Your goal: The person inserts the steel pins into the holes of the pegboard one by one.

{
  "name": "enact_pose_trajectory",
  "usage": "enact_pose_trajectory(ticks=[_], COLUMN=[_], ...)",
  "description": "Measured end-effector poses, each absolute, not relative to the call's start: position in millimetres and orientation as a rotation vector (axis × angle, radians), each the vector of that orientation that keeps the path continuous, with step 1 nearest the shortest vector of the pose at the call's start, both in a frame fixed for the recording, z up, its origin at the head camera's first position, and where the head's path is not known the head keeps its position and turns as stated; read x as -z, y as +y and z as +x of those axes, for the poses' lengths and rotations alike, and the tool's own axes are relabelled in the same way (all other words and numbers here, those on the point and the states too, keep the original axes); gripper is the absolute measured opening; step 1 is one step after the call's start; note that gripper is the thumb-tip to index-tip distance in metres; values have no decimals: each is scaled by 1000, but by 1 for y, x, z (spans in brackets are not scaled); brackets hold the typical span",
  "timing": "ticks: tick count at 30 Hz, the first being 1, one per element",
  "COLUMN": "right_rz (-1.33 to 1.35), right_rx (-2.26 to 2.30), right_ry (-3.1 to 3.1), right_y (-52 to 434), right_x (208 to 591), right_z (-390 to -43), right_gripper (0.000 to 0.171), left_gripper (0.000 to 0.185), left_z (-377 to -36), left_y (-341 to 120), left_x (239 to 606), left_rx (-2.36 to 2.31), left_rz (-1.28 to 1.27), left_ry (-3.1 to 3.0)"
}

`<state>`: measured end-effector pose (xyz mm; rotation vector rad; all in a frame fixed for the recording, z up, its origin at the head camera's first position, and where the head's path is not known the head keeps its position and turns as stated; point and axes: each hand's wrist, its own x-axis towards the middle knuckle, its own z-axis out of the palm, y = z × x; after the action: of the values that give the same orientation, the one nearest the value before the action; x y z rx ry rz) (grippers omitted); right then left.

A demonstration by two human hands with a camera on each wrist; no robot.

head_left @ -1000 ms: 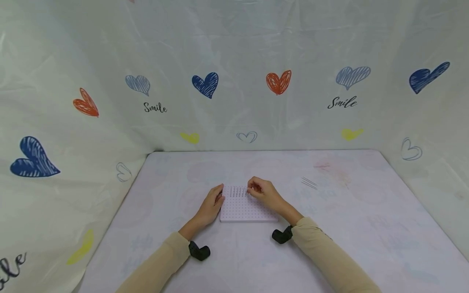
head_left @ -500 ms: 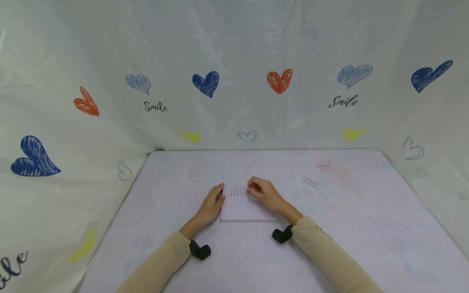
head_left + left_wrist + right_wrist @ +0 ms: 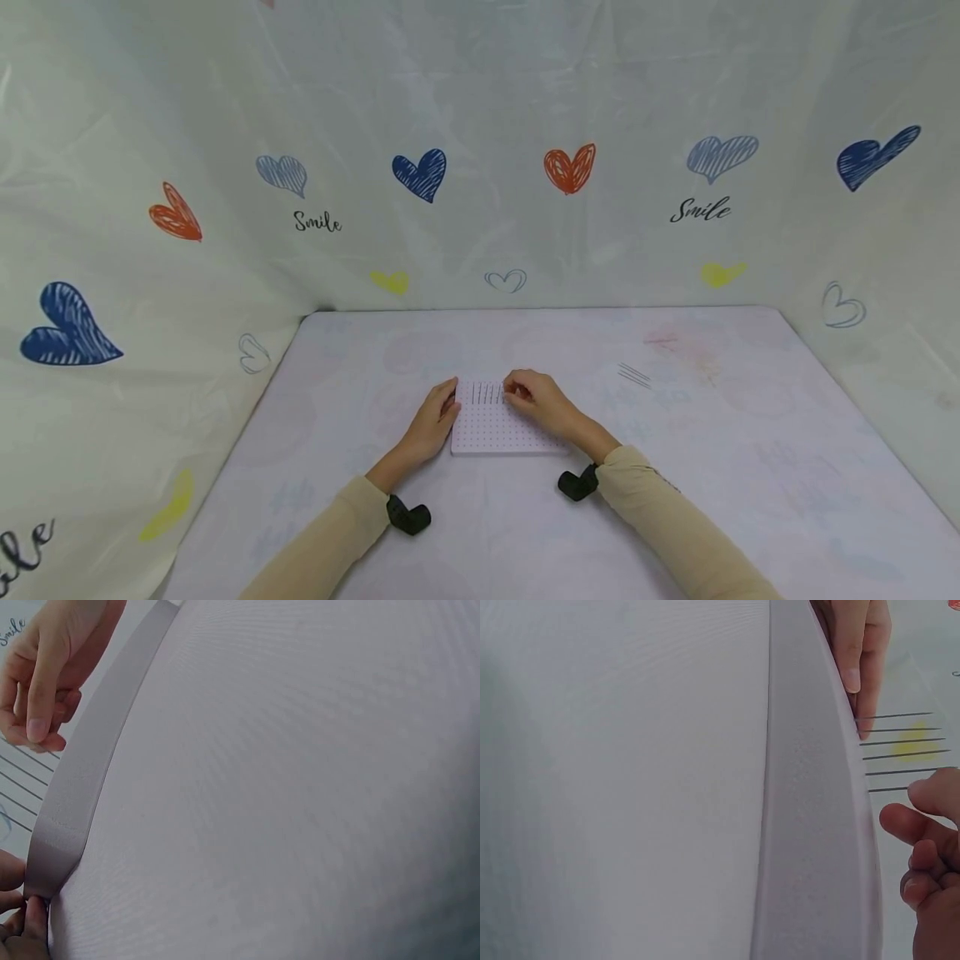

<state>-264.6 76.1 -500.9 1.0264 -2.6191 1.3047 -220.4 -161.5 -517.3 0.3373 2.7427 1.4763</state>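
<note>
A white pegboard (image 3: 495, 433) dotted with rows of small holes lies on the table. Several thin dark metal pins (image 3: 484, 392) stand in a row across its far part. My left hand (image 3: 433, 419) holds the board's left edge, its fingertips also showing at the edge in the left wrist view. My right hand (image 3: 538, 400) hovers over the far right part. In the right wrist view, its thumb tip (image 3: 928, 791) covers the end of the last pin (image 3: 887, 790), and a gap shows between thumb and index finger (image 3: 900, 819). Whether the thumb touches that pin cannot be told.
Several loose pins (image 3: 634, 375) lie on the table (image 3: 735, 450) to the right of the board. A patterned curtain (image 3: 495, 225) closes off the back and sides. Each forearm wears a black wrist camera (image 3: 408, 515).
My right hand has shifted slightly left and toward me, and its fingers now cover more of the last pin. The left hand and the board have stayed put.
</note>
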Motion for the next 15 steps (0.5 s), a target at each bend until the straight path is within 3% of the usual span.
enact_pose_trajectory(ticks=[15], right_rz=[850], right_rx=[-1364], right_ry=[-2663], right_y=[102], right_x=[498], right_z=[-266], right_gripper=[5], left_gripper=[52], left_z=[-220], left_y=[-162], left_x=[519], left_rx=[-1478], left_rz=[332], left_ry=[2736])
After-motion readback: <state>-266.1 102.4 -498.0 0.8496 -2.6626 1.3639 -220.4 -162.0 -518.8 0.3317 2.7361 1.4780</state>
